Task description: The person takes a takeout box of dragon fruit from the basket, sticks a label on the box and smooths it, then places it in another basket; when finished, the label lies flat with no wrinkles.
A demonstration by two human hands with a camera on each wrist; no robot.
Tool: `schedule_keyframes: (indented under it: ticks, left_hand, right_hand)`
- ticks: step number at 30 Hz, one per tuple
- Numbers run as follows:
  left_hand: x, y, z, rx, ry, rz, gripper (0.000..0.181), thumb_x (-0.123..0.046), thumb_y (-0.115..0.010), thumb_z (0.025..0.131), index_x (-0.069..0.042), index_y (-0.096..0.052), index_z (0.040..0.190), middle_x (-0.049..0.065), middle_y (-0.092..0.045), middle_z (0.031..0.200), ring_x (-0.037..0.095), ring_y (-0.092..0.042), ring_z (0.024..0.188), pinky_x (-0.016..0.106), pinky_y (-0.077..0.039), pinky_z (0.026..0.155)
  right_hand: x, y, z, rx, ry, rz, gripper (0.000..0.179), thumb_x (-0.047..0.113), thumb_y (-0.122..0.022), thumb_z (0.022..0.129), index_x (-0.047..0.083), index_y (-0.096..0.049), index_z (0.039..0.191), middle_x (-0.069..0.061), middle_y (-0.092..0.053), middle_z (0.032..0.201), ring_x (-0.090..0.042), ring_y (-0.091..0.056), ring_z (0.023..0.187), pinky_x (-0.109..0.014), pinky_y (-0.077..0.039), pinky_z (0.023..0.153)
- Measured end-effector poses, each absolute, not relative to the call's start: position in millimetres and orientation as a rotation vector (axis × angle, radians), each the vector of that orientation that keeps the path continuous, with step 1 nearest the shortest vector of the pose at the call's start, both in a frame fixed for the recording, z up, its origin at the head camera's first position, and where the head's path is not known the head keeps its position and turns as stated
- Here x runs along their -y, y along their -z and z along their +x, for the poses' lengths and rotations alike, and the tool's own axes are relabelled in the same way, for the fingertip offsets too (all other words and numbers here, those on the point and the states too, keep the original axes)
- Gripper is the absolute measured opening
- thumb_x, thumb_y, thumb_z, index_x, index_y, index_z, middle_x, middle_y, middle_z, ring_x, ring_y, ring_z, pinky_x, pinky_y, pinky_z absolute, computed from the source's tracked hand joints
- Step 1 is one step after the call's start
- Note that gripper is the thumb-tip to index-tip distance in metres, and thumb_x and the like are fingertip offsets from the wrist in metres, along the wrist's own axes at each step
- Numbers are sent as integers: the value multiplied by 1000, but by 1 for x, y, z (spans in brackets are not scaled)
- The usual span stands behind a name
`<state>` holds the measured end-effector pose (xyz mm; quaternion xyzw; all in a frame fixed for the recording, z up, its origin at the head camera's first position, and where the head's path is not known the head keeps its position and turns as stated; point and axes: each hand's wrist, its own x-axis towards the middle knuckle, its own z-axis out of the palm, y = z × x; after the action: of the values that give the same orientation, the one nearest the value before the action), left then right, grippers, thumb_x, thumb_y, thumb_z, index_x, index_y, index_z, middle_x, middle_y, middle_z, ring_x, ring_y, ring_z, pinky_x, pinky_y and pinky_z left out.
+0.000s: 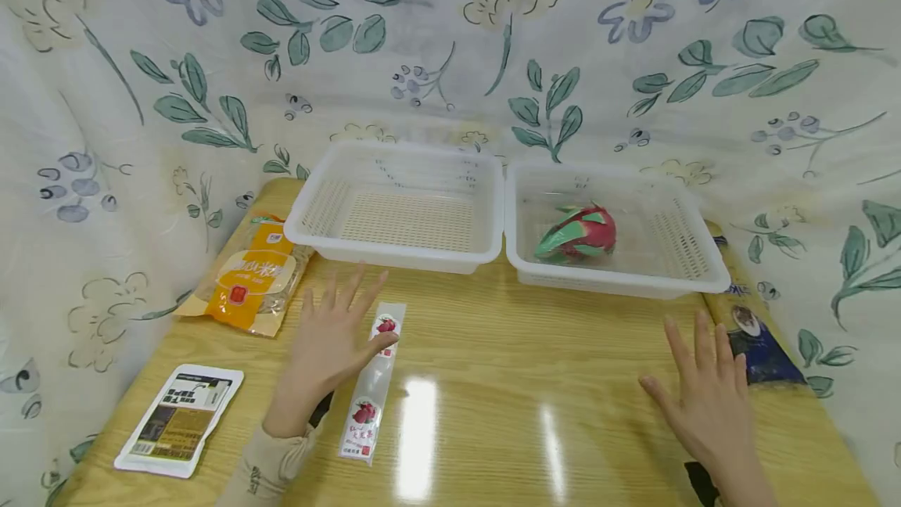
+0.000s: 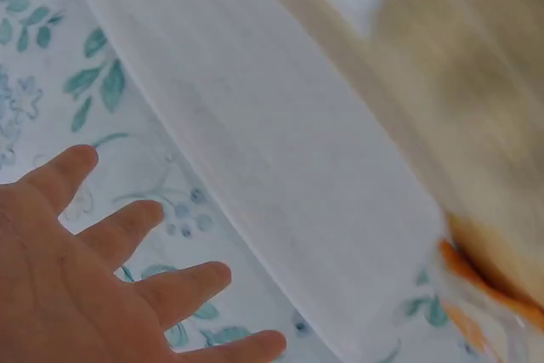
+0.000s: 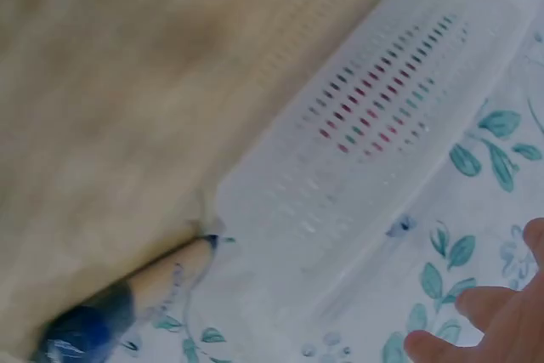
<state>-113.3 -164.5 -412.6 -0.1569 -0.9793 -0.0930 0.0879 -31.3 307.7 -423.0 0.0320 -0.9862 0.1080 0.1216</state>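
Note:
My left hand (image 1: 331, 343) is spread over the left part of the table, its fingers straight and holding nothing. Beside its thumb lies a long clear plastic strip (image 1: 371, 386) printed with dragon fruit pictures. My right hand (image 1: 711, 397) is also spread, on the right side near a blue and tan package (image 1: 763, 343), and grasps nothing. A red and green dragon fruit (image 1: 587, 233) sits in the right white basket (image 1: 619, 284). The left white basket (image 1: 394, 257) stands next to it. In the wrist views, the fingers of both hands appear extended, with the basket sides beyond them.
An orange and clear food bag (image 1: 256, 276) lies at the table's left edge. Nearer the front is a white-edged flat pouch (image 1: 179, 421). A floral cloth (image 1: 450, 45) hangs behind the wooden table (image 1: 493, 366) and along its sides.

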Motion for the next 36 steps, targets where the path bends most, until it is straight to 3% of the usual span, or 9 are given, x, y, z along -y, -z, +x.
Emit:
schedule_keyframes:
  ticks: [4, 7, 9, 15, 23, 30, 36]
  left_hand:
    - [140, 403, -124, 2876, 501, -612, 84, -76, -36, 88, -28, -21, 155, 6, -14, 164, 46, -19, 146, 72, -19, 110]
    - [118, 398, -132, 2837, 677, -714, 91, -83, -13, 84, -27, -18, 156, 6, -15, 164, 44, -20, 146, 69, -19, 112]
    - [104, 395, -137, 2803, 749, -768, 96, -84, -5, 80, -26, -18, 156, 8, -18, 163, 44, -26, 144, 68, -24, 111]
    - [64, 390, -148, 2732, 971, -906, 102, -84, -4, 79, -19, -25, 155, 13, -29, 159, 40, -40, 138, 61, -38, 106]
    - [22, 393, -163, 2765, 1269, -1010, 99, -84, -5, 79, -22, -20, 156, 11, -24, 161, 32, -28, 146, 56, -32, 114]
    - [-5, 400, -177, 2729, 1471, -1027, 107, -84, -5, 77, -13, -25, 154, 11, -24, 161, 33, -23, 148, 53, -22, 119]
    - [-22, 411, -180, 2712, 1592, -954, 111, -85, -5, 75, -9, -28, 153, 14, -23, 161, 33, -21, 149, 53, -22, 119]
  right_hand:
    - [-306, 409, -52, 2829, -342, 144, 78, 56, -45, 97, 27, -6, 157, -14, 6, 164, -38, 9, 150, -68, 3, 115]
    - [-305, 398, -68, 2803, -344, 174, 77, 59, -41, 97, 26, -6, 157, -17, 3, 164, -40, 6, 150, -67, 0, 116]
    - [-304, 391, -79, 2795, -353, 186, 77, 60, -39, 97, 26, -6, 157, -18, 1, 163, -42, 3, 150, -68, -3, 115]
    - [-298, 367, -116, 2828, -428, 224, 76, 59, -37, 98, 22, -7, 158, -25, -5, 161, -49, -5, 147, -72, -13, 110]
    - [-302, 333, -171, 2908, -745, 304, 69, 47, -31, 104, 14, -3, 157, -29, 2, 160, -55, -3, 144, -72, -8, 111]
    - [-311, 321, -211, 2984, -1125, 239, 66, 50, -18, 104, 19, 6, 156, -19, 9, 162, -46, 7, 148, -70, -1, 114]
    - [-319, 326, -242, 2988, -1283, 236, 67, 47, -10, 104, 9, 11, 155, -18, 14, 162, -41, 10, 149, -61, 2, 119]
